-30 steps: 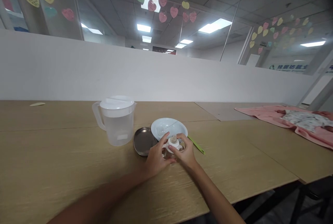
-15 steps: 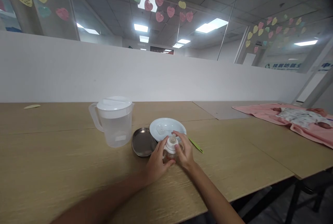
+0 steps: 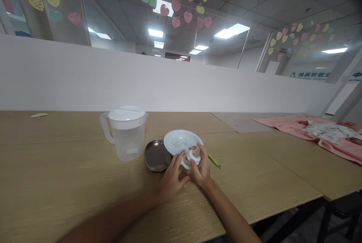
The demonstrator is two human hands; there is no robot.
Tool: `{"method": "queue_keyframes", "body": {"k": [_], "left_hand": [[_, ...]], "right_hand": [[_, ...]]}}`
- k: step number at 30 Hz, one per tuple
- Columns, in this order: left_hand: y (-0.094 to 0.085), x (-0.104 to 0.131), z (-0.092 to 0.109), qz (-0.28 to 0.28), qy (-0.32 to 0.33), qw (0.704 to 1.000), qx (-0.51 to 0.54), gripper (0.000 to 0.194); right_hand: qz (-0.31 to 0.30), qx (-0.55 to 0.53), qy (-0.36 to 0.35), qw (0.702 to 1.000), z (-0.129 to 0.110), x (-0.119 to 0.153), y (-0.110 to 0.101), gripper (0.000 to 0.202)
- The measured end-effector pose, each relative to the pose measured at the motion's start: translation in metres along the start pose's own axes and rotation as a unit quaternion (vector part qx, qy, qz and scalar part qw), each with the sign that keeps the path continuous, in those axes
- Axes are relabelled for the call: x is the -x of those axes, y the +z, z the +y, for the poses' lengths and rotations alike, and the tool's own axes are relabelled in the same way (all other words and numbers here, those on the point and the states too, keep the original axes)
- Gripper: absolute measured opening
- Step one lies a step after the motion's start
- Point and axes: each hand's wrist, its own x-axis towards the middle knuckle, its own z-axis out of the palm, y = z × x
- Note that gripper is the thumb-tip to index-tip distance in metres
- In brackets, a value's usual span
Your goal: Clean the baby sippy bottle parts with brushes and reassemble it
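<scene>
Just below the frame's centre, the clear bottle (image 3: 186, 169) sits within the curled grip of the left hand (image 3: 172, 177). The right hand (image 3: 204, 169) pinches the white cap (image 3: 194, 156), tilted at the bottle's mouth. Behind is the bowl (image 3: 183, 134).

A clear bottle (image 3: 184, 170) is held in the left grip (image 3: 171, 175); a white teat cap (image 3: 194, 156), tilted right, is held by the right grip (image 3: 203, 171) at the bottle's mouth. On the counter (image 3: 79, 175), a white bowl (image 3: 187, 136) is set beyond, a metal tray (image 3: 156, 156) and lidded pitcher (image 3: 128, 135) to its left; a pink blanket (image 3: 278, 123) is spread far right.
</scene>
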Motion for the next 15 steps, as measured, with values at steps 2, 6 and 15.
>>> {"method": "queue_keyframes", "body": {"k": [2, 6, 15], "left_hand": [[0.001, 0.000, -0.001, 0.003, 0.000, 1.000, 0.006, 0.073], [0.002, 0.001, -0.005, 0.004, 0.005, 1.000, 0.011, 0.072], [-0.004, -0.002, 0.005, -0.014, -0.002, 1.000, 0.015, 0.067]], "right_hand": [[0.008, 0.018, -0.012, 1.000, -0.004, -0.002, 0.001, 0.052], [0.049, 0.033, 0.021, 0.998, -0.015, -0.013, 0.001, 0.044], [-0.063, 0.017, 0.057, 0.996, -0.046, -0.035, -0.014, 0.036]]}}
